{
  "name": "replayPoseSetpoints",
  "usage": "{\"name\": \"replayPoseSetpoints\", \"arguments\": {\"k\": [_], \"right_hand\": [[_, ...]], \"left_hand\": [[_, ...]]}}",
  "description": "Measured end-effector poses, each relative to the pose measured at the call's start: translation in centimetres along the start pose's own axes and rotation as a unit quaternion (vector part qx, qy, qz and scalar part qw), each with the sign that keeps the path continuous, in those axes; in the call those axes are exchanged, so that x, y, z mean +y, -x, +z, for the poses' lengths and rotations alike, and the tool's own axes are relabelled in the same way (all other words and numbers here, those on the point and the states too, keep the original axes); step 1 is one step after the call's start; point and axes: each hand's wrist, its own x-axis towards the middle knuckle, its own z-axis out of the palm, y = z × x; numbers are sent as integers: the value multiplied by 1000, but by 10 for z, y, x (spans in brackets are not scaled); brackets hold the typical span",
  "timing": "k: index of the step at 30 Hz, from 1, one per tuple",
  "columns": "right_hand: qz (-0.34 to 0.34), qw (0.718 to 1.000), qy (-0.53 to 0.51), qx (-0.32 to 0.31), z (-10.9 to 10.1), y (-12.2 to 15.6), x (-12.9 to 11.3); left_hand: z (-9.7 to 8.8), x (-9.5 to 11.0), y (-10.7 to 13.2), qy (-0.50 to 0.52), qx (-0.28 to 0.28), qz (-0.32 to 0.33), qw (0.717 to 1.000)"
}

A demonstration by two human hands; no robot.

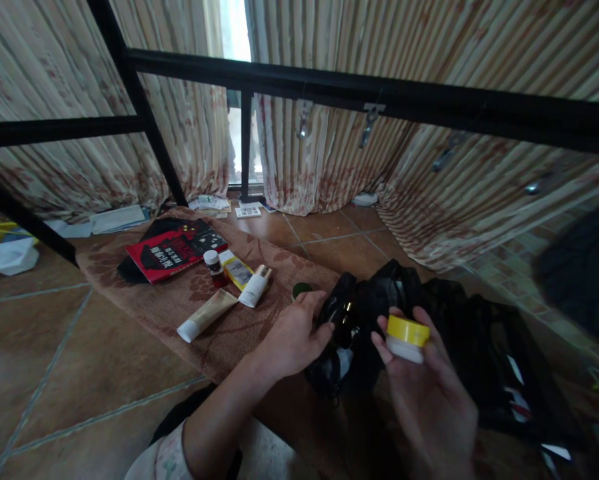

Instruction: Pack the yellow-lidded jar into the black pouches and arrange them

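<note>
My right hand (pixel 432 400) has its fingers closed around a yellow-lidded jar (pixel 407 339), held up beside the open black bag (pixel 362 373). My left hand (pixel 292 337) bends loosely at the bag's edge; I can't tell whether its fingers grip anything. I judge the work partway: a beige tube (pixel 208 315), a white tube (pixel 255 287) and a white-capped bottle (pixel 215 269) lie out on the surface (pixel 256 323), the jar isn't set down yet, and a gold-banded item (pixel 348 308) shows in the bag.
</note>
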Motion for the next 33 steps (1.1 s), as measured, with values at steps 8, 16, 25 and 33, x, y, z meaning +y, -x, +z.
{"name": "replayPoseSetpoints", "arguments": {"k": [8,16,25,33], "right_hand": [[2,1000,-9,-13,1,-1,1],[9,1000,-22,-19,0,-2,2],[4,998,-51,-47,2,-2,4],[0,996,-65,-57,3,-3,4]], "left_hand": [[0,1,0,3,-1,0,1000],[1,1,-2,6,13,16,1000],[3,-3,-3,19,-3,13,1000],[2,0,-4,19,5,14,1000]]}}
